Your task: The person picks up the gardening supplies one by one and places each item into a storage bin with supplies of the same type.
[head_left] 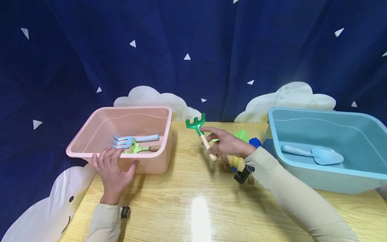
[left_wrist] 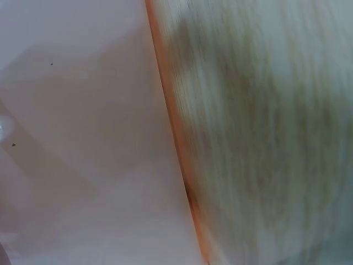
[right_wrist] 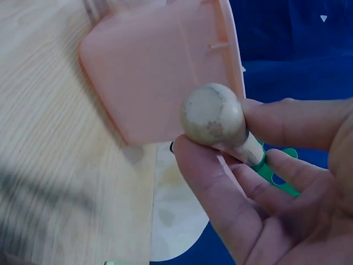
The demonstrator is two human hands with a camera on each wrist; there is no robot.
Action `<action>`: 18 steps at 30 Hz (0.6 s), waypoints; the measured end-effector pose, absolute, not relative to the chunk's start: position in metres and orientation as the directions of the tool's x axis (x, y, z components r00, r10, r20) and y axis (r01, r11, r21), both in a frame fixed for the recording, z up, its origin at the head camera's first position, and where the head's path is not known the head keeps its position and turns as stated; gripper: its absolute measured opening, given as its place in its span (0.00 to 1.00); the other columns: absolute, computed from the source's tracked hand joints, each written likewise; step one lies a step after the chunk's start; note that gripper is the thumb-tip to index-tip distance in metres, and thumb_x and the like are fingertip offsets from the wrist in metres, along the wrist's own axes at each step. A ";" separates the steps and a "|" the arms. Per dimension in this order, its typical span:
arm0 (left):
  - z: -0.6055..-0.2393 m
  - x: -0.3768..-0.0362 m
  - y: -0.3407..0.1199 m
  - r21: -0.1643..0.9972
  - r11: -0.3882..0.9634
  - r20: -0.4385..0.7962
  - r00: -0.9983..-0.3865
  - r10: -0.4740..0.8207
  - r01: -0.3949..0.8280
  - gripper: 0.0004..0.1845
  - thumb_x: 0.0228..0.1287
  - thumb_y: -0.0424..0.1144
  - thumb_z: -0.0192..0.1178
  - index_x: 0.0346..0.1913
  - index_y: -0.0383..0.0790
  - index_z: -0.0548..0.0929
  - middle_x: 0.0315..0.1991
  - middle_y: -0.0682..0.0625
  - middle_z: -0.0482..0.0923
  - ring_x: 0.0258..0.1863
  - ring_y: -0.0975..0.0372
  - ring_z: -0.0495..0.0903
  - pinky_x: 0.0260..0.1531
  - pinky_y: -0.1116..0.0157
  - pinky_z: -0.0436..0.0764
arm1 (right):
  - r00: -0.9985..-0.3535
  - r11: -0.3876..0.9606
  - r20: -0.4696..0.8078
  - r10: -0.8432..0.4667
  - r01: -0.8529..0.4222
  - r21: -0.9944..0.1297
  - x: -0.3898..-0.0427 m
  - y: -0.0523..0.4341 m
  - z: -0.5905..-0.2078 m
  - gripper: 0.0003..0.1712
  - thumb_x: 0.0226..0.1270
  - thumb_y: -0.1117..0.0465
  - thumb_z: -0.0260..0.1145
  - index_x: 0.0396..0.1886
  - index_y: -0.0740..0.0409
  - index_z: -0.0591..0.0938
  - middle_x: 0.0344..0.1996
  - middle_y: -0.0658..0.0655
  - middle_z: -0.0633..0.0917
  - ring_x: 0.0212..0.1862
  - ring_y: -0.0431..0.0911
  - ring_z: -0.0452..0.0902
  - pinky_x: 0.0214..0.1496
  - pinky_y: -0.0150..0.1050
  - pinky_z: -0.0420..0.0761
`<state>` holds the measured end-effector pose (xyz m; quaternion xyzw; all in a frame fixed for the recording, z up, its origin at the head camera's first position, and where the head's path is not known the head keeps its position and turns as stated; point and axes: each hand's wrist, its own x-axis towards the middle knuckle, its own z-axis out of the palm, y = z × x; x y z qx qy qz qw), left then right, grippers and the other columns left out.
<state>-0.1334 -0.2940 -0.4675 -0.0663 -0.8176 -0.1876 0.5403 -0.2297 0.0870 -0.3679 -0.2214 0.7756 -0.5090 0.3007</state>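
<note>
My right hand (head_left: 229, 144) holds a small hand rake with a green head (head_left: 196, 124) and a pale wooden handle (right_wrist: 212, 113). The rake is raised over the table, its prongs toward the back. In the right wrist view, thumb and fingers pinch the handle near its rounded end. My left hand (head_left: 112, 174) grips the near rim of the pink bin (head_left: 151, 163), fingers over the edge and thumb outside. Inside that bin lie a light blue hand fork (head_left: 124, 142) and a lime green hand rake (head_left: 136, 148). The left wrist view shows only bin wall and table.
Beneath my right hand lie a bright green trowel blade (head_left: 242, 135), a blue tool head (head_left: 255, 142), a yellow handle (head_left: 235, 162) and a brown handle (head_left: 225, 162). At the right stands a blue bin (head_left: 317, 176) containing a light blue trowel (head_left: 328, 157). A dark curtain (head_left: 205, 74) hangs behind.
</note>
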 end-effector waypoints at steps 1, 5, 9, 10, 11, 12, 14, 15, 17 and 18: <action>-0.468 -0.134 -0.294 0.236 0.920 0.909 -0.406 -0.095 0.313 0.31 0.42 0.54 0.66 0.47 0.34 0.81 0.44 0.38 0.78 0.54 0.42 0.70 0.67 0.38 0.47 | -0.718 0.381 -0.240 -0.653 -0.037 -0.924 -0.229 0.086 -0.367 0.47 0.60 0.74 0.61 0.77 0.41 0.60 0.60 0.68 0.74 0.39 0.48 0.83 0.37 0.41 0.84; -0.468 -0.134 -0.294 0.228 0.923 0.912 -0.401 -0.091 0.311 0.31 0.42 0.54 0.66 0.47 0.34 0.81 0.43 0.38 0.78 0.54 0.42 0.70 0.66 0.38 0.48 | -0.708 0.381 -0.249 -0.661 -0.031 -0.924 -0.227 0.085 -0.361 0.47 0.61 0.75 0.60 0.77 0.41 0.59 0.59 0.66 0.74 0.37 0.48 0.83 0.37 0.39 0.83; -0.467 -0.134 -0.294 0.224 0.923 0.911 -0.404 -0.085 0.312 0.31 0.43 0.54 0.66 0.47 0.34 0.81 0.44 0.38 0.78 0.54 0.42 0.70 0.68 0.40 0.47 | -0.704 0.388 -0.247 -0.666 -0.044 -0.921 -0.227 0.084 -0.357 0.47 0.61 0.75 0.61 0.77 0.41 0.59 0.59 0.66 0.75 0.36 0.46 0.83 0.37 0.41 0.83; -0.467 -0.134 -0.294 0.225 0.923 0.910 -0.405 -0.085 0.311 0.31 0.43 0.55 0.66 0.47 0.34 0.81 0.44 0.38 0.78 0.54 0.42 0.70 0.69 0.40 0.47 | -0.703 0.390 -0.244 -0.668 -0.052 -0.919 -0.228 0.084 -0.355 0.47 0.61 0.75 0.62 0.77 0.41 0.59 0.59 0.65 0.75 0.36 0.46 0.83 0.37 0.41 0.83; -0.467 -0.133 -0.294 0.228 0.923 0.908 -0.410 -0.086 0.311 0.31 0.44 0.55 0.66 0.47 0.34 0.81 0.44 0.38 0.78 0.54 0.43 0.70 0.69 0.41 0.46 | -0.700 0.390 -0.242 -0.672 -0.057 -0.919 -0.228 0.084 -0.354 0.48 0.61 0.76 0.62 0.77 0.41 0.59 0.59 0.65 0.75 0.36 0.47 0.83 0.38 0.41 0.83; -0.467 -0.133 -0.294 0.231 0.922 0.906 -0.413 -0.088 0.310 0.31 0.44 0.55 0.65 0.47 0.34 0.81 0.44 0.38 0.78 0.54 0.43 0.70 0.69 0.42 0.46 | -0.697 0.388 -0.240 -0.675 -0.059 -0.920 -0.229 0.084 -0.353 0.49 0.60 0.77 0.61 0.77 0.42 0.59 0.59 0.65 0.76 0.37 0.48 0.83 0.38 0.41 0.83; -0.467 -0.133 -0.294 0.237 0.922 0.903 -0.419 -0.093 0.306 0.31 0.45 0.56 0.65 0.47 0.34 0.81 0.44 0.38 0.78 0.54 0.43 0.70 0.69 0.41 0.46 | -0.688 0.388 -0.241 -0.685 -0.065 -0.919 -0.232 0.084 -0.349 0.49 0.59 0.79 0.60 0.77 0.42 0.59 0.59 0.65 0.76 0.38 0.50 0.84 0.38 0.40 0.82; -0.467 -0.132 -0.294 0.241 0.922 0.900 -0.424 -0.096 0.304 0.32 0.45 0.56 0.65 0.47 0.34 0.81 0.44 0.38 0.78 0.55 0.43 0.69 0.69 0.41 0.46 | -0.683 0.394 -0.243 -0.689 -0.071 -0.916 -0.233 0.083 -0.347 0.49 0.59 0.80 0.59 0.77 0.42 0.59 0.59 0.65 0.76 0.38 0.50 0.85 0.38 0.40 0.82; -0.467 -0.132 -0.295 0.247 0.920 0.898 -0.429 -0.100 0.303 0.32 0.45 0.57 0.65 0.47 0.34 0.81 0.44 0.38 0.78 0.55 0.43 0.69 0.68 0.40 0.46 | -0.674 0.408 -0.253 -0.694 -0.079 -0.909 -0.235 0.082 -0.342 0.50 0.58 0.81 0.57 0.77 0.42 0.59 0.59 0.65 0.76 0.39 0.50 0.85 0.37 0.38 0.81; -0.467 -0.132 -0.295 0.247 0.921 0.898 -0.429 -0.100 0.302 0.32 0.46 0.57 0.65 0.47 0.34 0.81 0.44 0.38 0.78 0.55 0.43 0.69 0.67 0.39 0.46 | -0.671 0.415 -0.255 -0.697 -0.087 -0.905 -0.237 0.081 -0.339 0.51 0.57 0.82 0.56 0.77 0.43 0.59 0.59 0.65 0.76 0.39 0.50 0.85 0.37 0.38 0.81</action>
